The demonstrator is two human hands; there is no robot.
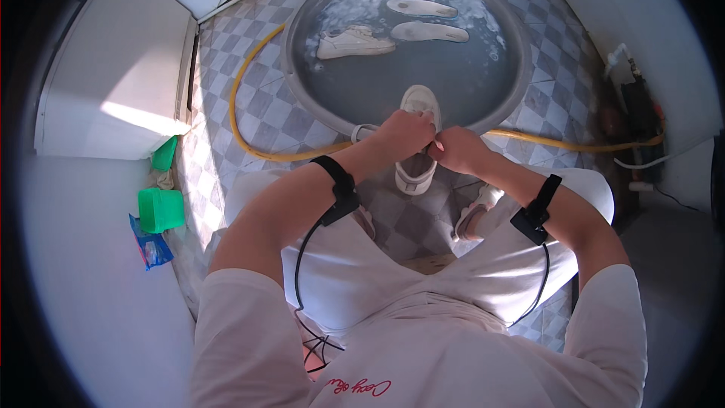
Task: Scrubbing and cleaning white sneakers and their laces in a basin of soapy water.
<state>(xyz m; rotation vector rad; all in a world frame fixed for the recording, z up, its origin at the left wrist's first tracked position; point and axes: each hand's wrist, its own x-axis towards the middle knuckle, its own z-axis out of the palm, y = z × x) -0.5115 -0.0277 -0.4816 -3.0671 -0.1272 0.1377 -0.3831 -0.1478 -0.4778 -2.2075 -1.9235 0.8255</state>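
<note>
A white lace-up sneaker [416,178] is held over the near rim of a wide metal basin [291,76], its toe towards the water and its heel towards me. My left hand [410,133] grips the shoe around its lacing, fingers curled. Close beside it, my right hand [461,150] is closed at the lacing or collar edge; the exact part in its fingers is hidden. In the cloudy, foamy water lie another white sneaker [354,43] on its side and two pale insoles, the upper insole [422,8] and the lower insole [429,32].
A yellow hose [233,90] curves over the checkered tile floor [218,76] and runs right to a dark pump-like device [643,107]. At left are a white cabinet [113,68], a green container [161,209] and a blue packet [150,243]. My feet are beneath the shoe's sides.
</note>
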